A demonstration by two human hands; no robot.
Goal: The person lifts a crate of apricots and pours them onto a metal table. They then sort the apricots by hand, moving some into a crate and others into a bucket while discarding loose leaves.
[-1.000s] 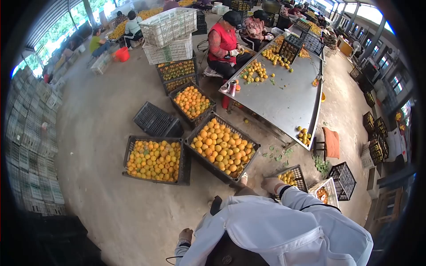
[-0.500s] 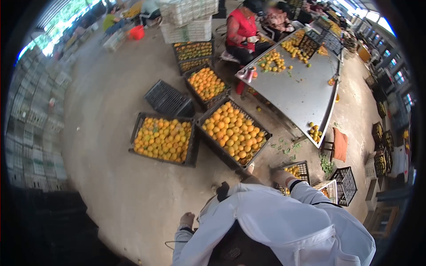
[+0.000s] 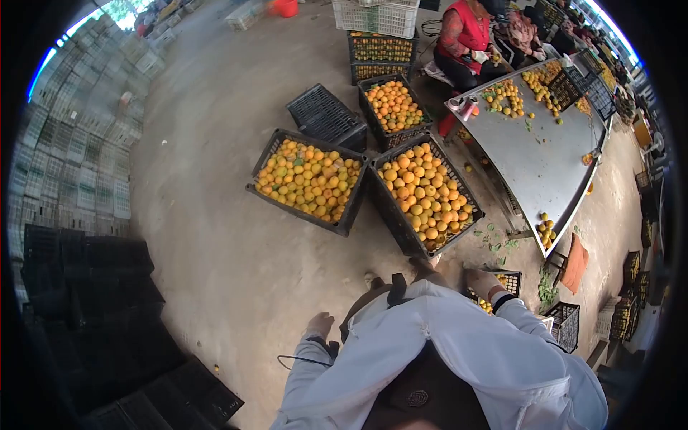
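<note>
My left hand [image 3: 320, 325] hangs beside my body over the bare concrete floor, its fingers loosely bent and holding nothing visible. My right hand [image 3: 484, 283] is low on the other side, open, and overlaps a black crate of orange fruit [image 3: 509, 281] in this view. Ahead of my feet stand two full black crates of orange and yellow-green citrus fruit, a left crate [image 3: 309, 179] and a right crate [image 3: 424, 193], their near corners close together. Neither hand touches these two crates.
An overturned black crate [image 3: 326, 113] and another fruit crate [image 3: 394, 106] stand behind. A metal sorting table [image 3: 537, 172] with loose fruit is at right; a person in a red vest [image 3: 469, 39] sits beside it. Black crates [image 3: 93, 287] and pale crate stacks [image 3: 79, 158] line the left.
The view has turned left, so the crates and table now sit further right in it. My left hand has swung forward, and more of the black crates at left shows.
</note>
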